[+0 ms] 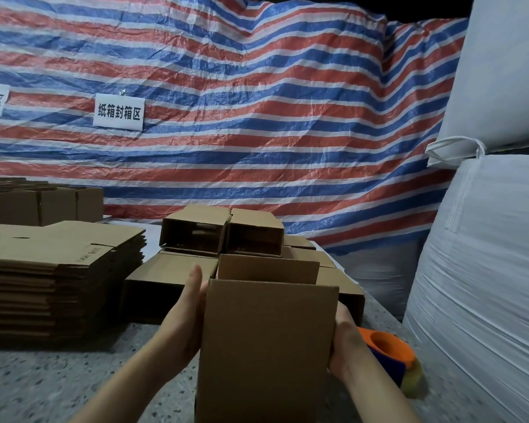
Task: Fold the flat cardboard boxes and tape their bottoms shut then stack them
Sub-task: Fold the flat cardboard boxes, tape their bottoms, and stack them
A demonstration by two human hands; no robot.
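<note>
I hold a folded brown cardboard box (266, 346) upright in front of me, its open top facing away and up. My left hand (185, 319) presses flat against its left side with straight fingers. My right hand (345, 346) grips its right side, fingers hidden behind the box. Beyond it lie several folded boxes (220, 232), stacked on their sides on the table. A thick pile of flat cardboard boxes (55, 270) sits at the left. An orange and blue tape dispenser (391, 355) lies just right of my right hand.
The speckled grey table (58, 386) runs under everything. More folded boxes (40, 203) stand at the far left. Big white bulk bags (486, 270) crowd the right edge. A striped red, white and blue tarp (257, 117) with paper signs hangs behind.
</note>
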